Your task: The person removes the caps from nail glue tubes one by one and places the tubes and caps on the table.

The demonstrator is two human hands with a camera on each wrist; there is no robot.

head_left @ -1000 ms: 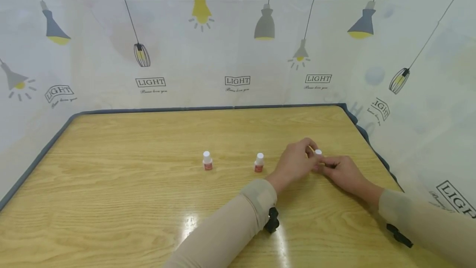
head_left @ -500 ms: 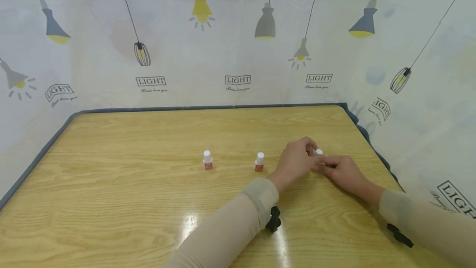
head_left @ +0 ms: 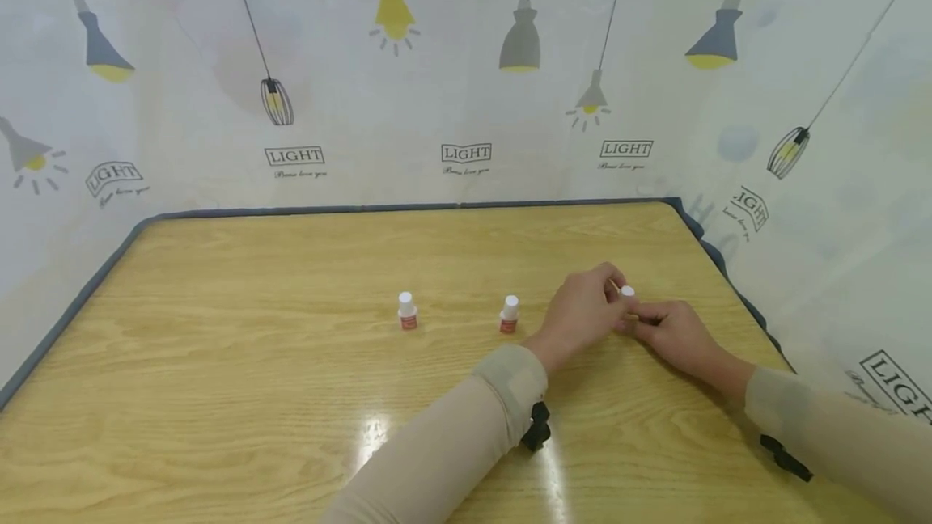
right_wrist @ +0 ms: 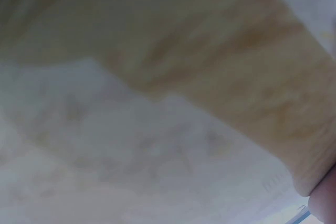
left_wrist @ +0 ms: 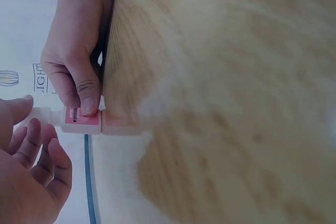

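A small white bottle with a red label (left_wrist: 84,125) stands upright on the table at the right in the head view, between both hands. Its white cap (head_left: 628,292) shows above the fingertips. My left hand (head_left: 586,310) pinches the cap between thumb and fingers, seen closer in the left wrist view. Lower down, my right hand (head_left: 677,336) grips the labelled body with thumb and fingers. Only a bit of the right hand (right_wrist: 324,200) enters the corner of the right wrist view.
Two matching bottles stand upright left of the hands: one near the left wrist (head_left: 509,315), another farther left (head_left: 408,312). The wooden table (head_left: 240,362) has a dark blue edge (head_left: 408,208) along the wall covering printed with lamps (head_left: 520,39).
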